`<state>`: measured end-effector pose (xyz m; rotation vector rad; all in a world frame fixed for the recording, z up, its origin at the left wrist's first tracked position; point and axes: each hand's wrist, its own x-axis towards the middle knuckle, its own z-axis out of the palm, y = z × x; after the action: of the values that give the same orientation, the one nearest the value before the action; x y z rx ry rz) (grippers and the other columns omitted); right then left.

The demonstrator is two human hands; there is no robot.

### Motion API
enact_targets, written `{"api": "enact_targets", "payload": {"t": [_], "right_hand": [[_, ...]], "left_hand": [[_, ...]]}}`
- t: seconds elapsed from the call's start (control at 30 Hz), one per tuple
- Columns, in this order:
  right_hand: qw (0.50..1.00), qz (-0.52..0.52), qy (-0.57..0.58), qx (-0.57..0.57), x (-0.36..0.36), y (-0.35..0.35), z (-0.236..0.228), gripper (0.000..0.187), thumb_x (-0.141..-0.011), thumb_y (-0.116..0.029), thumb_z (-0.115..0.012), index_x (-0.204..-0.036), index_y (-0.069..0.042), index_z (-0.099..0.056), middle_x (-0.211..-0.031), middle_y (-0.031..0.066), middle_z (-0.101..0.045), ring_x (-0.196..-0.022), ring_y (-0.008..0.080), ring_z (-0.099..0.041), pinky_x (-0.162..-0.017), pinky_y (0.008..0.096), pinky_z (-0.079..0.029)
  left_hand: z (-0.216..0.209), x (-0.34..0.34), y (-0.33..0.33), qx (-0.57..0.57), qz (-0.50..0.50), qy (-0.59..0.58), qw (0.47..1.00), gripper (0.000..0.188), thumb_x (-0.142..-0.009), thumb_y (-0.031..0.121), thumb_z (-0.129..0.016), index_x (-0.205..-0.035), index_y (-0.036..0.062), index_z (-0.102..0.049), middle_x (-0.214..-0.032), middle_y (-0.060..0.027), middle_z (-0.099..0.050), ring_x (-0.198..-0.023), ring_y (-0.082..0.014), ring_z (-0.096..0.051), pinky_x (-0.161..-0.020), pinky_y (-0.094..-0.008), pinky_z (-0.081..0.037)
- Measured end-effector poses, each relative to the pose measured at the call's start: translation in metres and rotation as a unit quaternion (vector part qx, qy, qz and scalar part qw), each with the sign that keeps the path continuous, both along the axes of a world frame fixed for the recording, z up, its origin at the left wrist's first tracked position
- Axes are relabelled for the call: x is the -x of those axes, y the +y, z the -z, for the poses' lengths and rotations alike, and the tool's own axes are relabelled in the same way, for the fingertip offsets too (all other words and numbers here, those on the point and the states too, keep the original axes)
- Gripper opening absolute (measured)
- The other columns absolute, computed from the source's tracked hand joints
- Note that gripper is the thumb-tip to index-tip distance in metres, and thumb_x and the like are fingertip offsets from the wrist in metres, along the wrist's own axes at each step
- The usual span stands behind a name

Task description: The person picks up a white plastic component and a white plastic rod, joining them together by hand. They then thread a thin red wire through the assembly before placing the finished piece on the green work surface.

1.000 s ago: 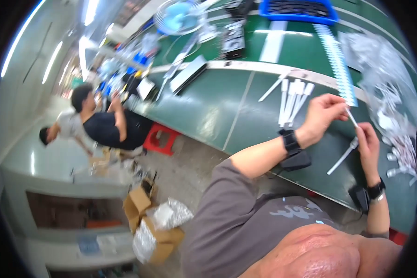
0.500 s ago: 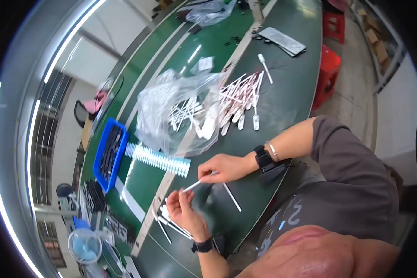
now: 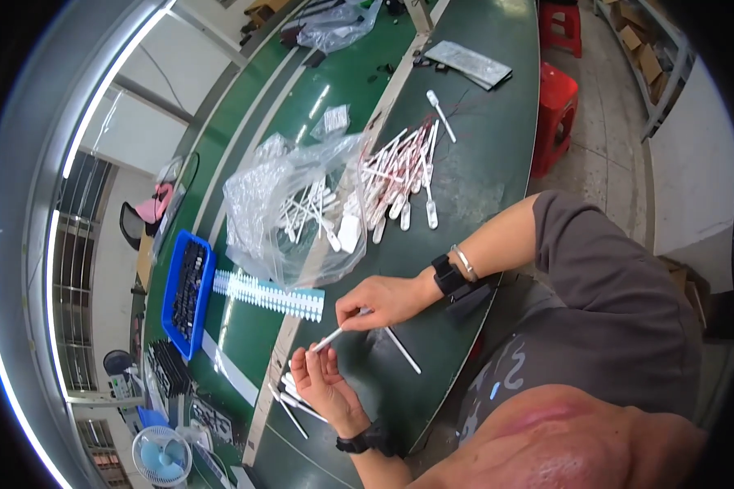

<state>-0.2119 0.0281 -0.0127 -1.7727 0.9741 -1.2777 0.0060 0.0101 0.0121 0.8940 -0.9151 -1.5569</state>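
Note:
A slim white plastic stick (image 3: 329,338) spans the gap between my two hands above the dark green bench. My right hand (image 3: 389,300) is closed around its upper end, and part of it is hidden by the fingers. At the other end, my left hand (image 3: 328,389) pinches the stick between thumb and fingertips. Another white rod (image 3: 403,351) lies on the bench beneath my right hand. Beside my left hand rest several more white sticks (image 3: 289,393), partly covered by it.
A pile of white paddle-ended sticks (image 3: 400,175) with thin reddish wires lies beyond my hands. Left of it are a clear plastic bag (image 3: 257,191) of similar pieces, a light-blue strip of white tabs (image 3: 281,300) and a blue bin (image 3: 169,306) of black parts.
The view has shifted slightly, so the bench items appear farther left. Both hands stay on the same stick, which now tilts a little more steeply.

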Motion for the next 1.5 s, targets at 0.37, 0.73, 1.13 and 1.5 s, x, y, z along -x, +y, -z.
{"api": "enact_targets", "payload": {"t": [0.37,0.73,1.13,1.5], "right_hand": [[1.000,0.010,0.011,-0.021,0.000,-0.008,0.000,0.018,-0.091,-0.020,-0.064,-0.093,-0.003,-0.063,-0.081,0.0106,-0.067,-0.074,0.0225,-0.066,-0.067,0.0336,-0.050],[0.993,-0.020,0.021,-0.117,-0.005,-0.005,-0.010,0.015,-0.096,-0.013,-0.060,-0.105,-0.002,-0.063,-0.083,0.0017,-0.062,-0.076,0.0073,-0.057,-0.069,0.0242,-0.046],[0.996,0.007,0.074,-0.046,-0.007,-0.006,-0.003,0.016,-0.096,-0.012,-0.059,-0.107,-0.001,-0.064,-0.088,0.0004,-0.062,-0.077,0.0063,-0.054,-0.070,0.0237,-0.045],[0.996,-0.011,0.057,-0.062,-0.005,-0.009,-0.001,0.017,-0.098,-0.014,-0.058,-0.108,-0.001,-0.064,-0.084,-0.0025,-0.058,-0.074,0.0051,-0.052,-0.066,0.0215,-0.042]], "left_hand": [[0.001,0.008,-0.004,0.097,-0.046,-0.123,0.987,0.023,-0.097,0.008,-0.061,-0.117,-0.0009,-0.056,-0.105,-0.0116,-0.066,-0.091,-0.0196,-0.068,-0.081,-0.0299,-0.057],[0.002,-0.002,-0.005,0.013,-0.001,-0.021,1.000,0.021,-0.097,0.009,-0.061,-0.114,-0.0041,-0.060,-0.098,-0.0103,-0.066,-0.086,-0.0179,-0.068,-0.078,-0.0290,-0.058],[0.005,0.000,-0.005,-0.001,0.008,0.004,1.000,0.022,-0.096,0.010,-0.063,-0.114,-0.0023,-0.059,-0.099,-0.0109,-0.067,-0.086,-0.0185,-0.069,-0.077,-0.0294,-0.058],[0.003,-0.003,-0.012,0.012,0.008,-0.024,1.000,0.021,-0.094,0.012,-0.066,-0.110,-0.0020,-0.064,-0.098,-0.0109,-0.068,-0.088,-0.0191,-0.069,-0.079,-0.0302,-0.058]]}}
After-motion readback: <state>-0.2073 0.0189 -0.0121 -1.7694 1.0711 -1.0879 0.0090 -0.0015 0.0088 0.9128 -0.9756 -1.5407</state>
